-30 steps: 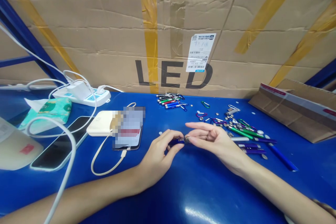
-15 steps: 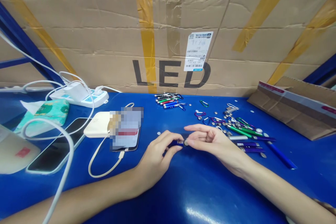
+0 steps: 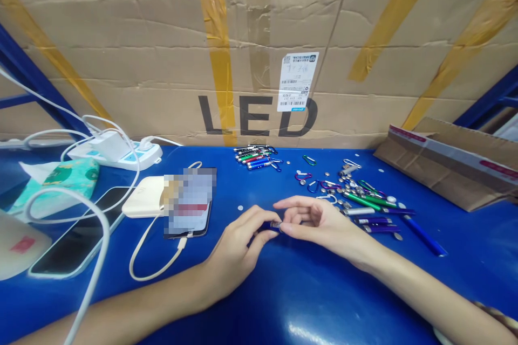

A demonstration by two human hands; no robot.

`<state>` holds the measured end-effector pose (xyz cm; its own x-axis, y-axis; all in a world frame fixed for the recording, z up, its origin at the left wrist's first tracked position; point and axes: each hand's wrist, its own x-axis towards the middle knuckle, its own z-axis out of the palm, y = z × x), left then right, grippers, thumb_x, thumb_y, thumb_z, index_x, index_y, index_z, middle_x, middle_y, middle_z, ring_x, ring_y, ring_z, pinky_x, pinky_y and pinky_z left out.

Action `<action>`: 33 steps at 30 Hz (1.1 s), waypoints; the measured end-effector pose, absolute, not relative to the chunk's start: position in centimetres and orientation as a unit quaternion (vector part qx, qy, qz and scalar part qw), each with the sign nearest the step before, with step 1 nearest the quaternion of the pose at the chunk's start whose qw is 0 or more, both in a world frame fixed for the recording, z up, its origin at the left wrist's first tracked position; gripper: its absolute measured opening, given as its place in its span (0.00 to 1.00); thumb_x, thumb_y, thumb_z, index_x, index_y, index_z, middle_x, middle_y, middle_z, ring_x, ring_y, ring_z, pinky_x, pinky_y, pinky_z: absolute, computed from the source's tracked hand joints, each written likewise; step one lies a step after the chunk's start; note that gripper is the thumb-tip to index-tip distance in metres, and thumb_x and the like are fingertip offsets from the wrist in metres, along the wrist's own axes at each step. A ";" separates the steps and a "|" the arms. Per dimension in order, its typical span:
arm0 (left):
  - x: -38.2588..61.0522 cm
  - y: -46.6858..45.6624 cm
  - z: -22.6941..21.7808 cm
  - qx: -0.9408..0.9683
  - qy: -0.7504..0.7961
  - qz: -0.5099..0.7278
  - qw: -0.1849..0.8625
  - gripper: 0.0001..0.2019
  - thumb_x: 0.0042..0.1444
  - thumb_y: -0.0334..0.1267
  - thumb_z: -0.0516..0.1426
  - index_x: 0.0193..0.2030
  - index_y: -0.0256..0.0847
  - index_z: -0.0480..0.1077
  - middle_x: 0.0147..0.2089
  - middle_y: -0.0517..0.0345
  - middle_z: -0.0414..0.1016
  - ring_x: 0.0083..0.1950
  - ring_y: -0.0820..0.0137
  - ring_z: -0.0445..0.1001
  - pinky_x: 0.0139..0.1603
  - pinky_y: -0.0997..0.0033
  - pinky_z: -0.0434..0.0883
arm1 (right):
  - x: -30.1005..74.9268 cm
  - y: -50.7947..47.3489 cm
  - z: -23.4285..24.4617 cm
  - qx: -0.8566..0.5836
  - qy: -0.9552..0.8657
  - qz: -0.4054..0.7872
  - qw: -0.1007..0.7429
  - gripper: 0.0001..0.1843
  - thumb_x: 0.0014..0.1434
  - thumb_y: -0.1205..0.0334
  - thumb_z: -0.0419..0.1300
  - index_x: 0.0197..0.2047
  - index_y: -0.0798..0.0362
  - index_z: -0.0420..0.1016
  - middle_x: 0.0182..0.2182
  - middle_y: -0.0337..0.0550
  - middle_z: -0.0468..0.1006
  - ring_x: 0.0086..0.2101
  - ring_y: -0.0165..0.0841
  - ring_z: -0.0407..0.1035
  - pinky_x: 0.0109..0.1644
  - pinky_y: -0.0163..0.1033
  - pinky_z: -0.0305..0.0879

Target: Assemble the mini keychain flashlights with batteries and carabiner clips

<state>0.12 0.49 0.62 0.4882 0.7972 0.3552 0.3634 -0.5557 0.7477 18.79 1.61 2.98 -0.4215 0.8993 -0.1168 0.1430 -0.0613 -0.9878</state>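
Note:
My left hand (image 3: pixel 237 245) is closed around a small blue keychain flashlight (image 3: pixel 266 225), which lies nearly level and points toward my right hand. My right hand (image 3: pixel 324 226) meets the flashlight's right end, thumb and fingertips pinched on what looks like a button cell, mostly hidden there. The other right-hand fingers are curled loosely. Just right of this hand lie blue flashlight tubes (image 3: pixel 378 221), green tubes (image 3: pixel 360 199) and a silver tube (image 3: pixel 359 211). Scattered around them are button cells (image 3: pixel 399 236) and small carabiners (image 3: pixel 313 187).
Several flashlights with clips (image 3: pixel 257 159) lie grouped at the back of the blue table (image 3: pixel 324 291). An open cardboard box (image 3: pixel 449 172) stands right. On the left are a phone (image 3: pixel 194 199), a power bank (image 3: pixel 142 197), another phone (image 3: pixel 76 242), a power strip (image 3: pixel 117 156) and a white cable (image 3: pixel 103 232).
The view has shifted slightly. My right thumb now sits closer against the flashlight's end, covering most of the silver disc that showed there before. My left hand keeps its hold.

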 end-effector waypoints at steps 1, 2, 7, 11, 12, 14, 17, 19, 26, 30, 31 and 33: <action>0.1 0.5 0.7 0.801 0.365 0.358 0.311 0.06 0.60 0.30 0.49 0.41 0.41 0.65 0.38 0.59 0.70 0.40 0.74 0.69 0.45 0.76 0.65 | 19.0 1.8 2.9 -0.439 -0.622 0.557 0.331 0.23 0.49 0.52 0.63 0.47 0.55 0.72 0.31 0.40 0.74 0.28 0.23 0.68 0.34 0.30 0.66; 0.2 0.4 0.7 0.793 0.373 0.360 0.319 0.06 0.60 0.30 0.49 0.41 0.42 0.65 0.39 0.60 0.70 0.40 0.74 0.69 0.44 0.76 0.65 | 19.3 2.1 2.9 -0.453 -0.643 0.514 0.342 0.22 0.51 0.50 0.61 0.46 0.54 0.72 0.33 0.42 0.75 0.30 0.25 0.69 0.34 0.31 0.67; 0.4 0.3 1.2 0.752 0.421 0.359 0.359 0.05 0.60 0.34 0.49 0.42 0.43 0.64 0.39 0.60 0.71 0.41 0.74 0.69 0.41 0.76 0.67 | 22.2 5.0 1.5 -0.519 -0.773 0.080 0.356 0.16 0.54 0.54 0.59 0.43 0.53 0.76 0.44 0.47 0.73 0.43 0.38 0.66 0.46 0.45 0.65; 0.4 0.2 1.2 0.750 0.425 0.357 0.361 0.05 0.60 0.35 0.50 0.42 0.43 0.64 0.39 0.59 0.71 0.40 0.73 0.69 0.37 0.77 0.67 | 24.2 7.1 -0.2 -0.526 -0.804 -0.063 0.269 0.14 0.58 0.57 0.56 0.44 0.53 0.76 0.45 0.48 0.72 0.44 0.40 0.65 0.49 0.49 0.63; 0.4 0.2 1.2 0.750 0.423 0.357 0.361 0.05 0.59 0.35 0.50 0.42 0.43 0.64 0.39 0.59 0.71 0.40 0.73 0.70 0.35 0.77 0.67 | 24.4 7.4 -0.4 -0.526 -0.807 -0.068 0.260 0.14 0.58 0.57 0.55 0.43 0.53 0.77 0.44 0.47 0.73 0.43 0.40 0.65 0.48 0.48 0.64; 0.3 0.2 1.2 0.751 0.419 0.360 0.362 0.06 0.59 0.35 0.50 0.43 0.42 0.64 0.40 0.58 0.72 0.39 0.73 0.70 0.33 0.78 0.67 | 24.6 7.7 -0.7 -0.521 -0.812 -0.064 0.255 0.13 0.58 0.57 0.55 0.40 0.53 0.78 0.42 0.47 0.74 0.42 0.39 0.66 0.47 0.47 0.65; 0.3 0.2 1.1 0.753 0.414 0.363 0.360 0.06 0.59 0.35 0.50 0.43 0.42 0.64 0.40 0.58 0.72 0.40 0.73 0.70 0.32 0.78 0.66 | 24.4 7.7 -0.6 -0.514 -0.812 -0.045 0.272 0.11 0.56 0.58 0.57 0.36 0.53 0.78 0.39 0.47 0.75 0.40 0.38 0.68 0.46 0.46 0.66; 0.3 0.2 1.1 0.754 0.413 0.363 0.360 0.06 0.59 0.35 0.50 0.43 0.42 0.64 0.40 0.58 0.72 0.40 0.73 0.70 0.32 0.78 0.66 | 24.3 7.5 -0.3 -0.513 -0.806 -0.022 0.294 0.09 0.54 0.58 0.59 0.32 0.53 0.78 0.39 0.46 0.75 0.39 0.37 0.70 0.45 0.44 0.68; 0.3 0.3 1.1 0.755 0.413 0.355 0.365 0.07 0.59 0.35 0.50 0.43 0.42 0.65 0.40 0.58 0.72 0.39 0.73 0.70 0.31 0.78 0.65 | 22.9 5.6 1.6 -0.528 -0.748 0.108 0.388 0.08 0.48 0.60 0.62 0.24 0.56 0.72 0.33 0.46 0.79 0.30 0.32 0.73 0.36 0.37 0.72; 0.2 0.5 1.1 0.771 0.394 0.348 0.360 0.08 0.61 0.35 0.49 0.44 0.41 0.67 0.41 0.57 0.73 0.41 0.72 0.70 0.39 0.76 0.67 | 21.2 3.8 2.6 -0.470 -0.756 0.209 0.405 0.09 0.49 0.58 0.63 0.29 0.56 0.77 0.29 0.42 0.78 0.27 0.29 0.72 0.34 0.34 0.72; 0.1 0.6 1.1 0.777 0.387 0.346 0.355 0.09 0.61 0.35 0.48 0.44 0.41 0.67 0.41 0.57 0.73 0.41 0.72 0.70 0.41 0.74 0.67 | 20.8 3.3 2.8 -0.451 -0.762 0.230 0.405 0.09 0.49 0.58 0.64 0.29 0.55 0.78 0.29 0.42 0.78 0.27 0.28 0.72 0.34 0.33 0.72; 0.1 0.6 1.1 0.788 0.378 0.340 0.348 0.11 0.62 0.34 0.46 0.45 0.41 0.67 0.39 0.57 0.72 0.39 0.72 0.70 0.44 0.73 0.66 | 20.1 2.5 3.3 -0.416 -0.768 0.260 0.412 0.07 0.49 0.59 0.64 0.29 0.54 0.78 0.29 0.40 0.78 0.29 0.28 0.72 0.35 0.32 0.71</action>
<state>0.09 0.64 1.06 0.4831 0.8321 0.2723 0.3594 -0.4721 0.8050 20.07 2.46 3.28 -0.3150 0.8529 0.4164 0.4245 0.5190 -0.7420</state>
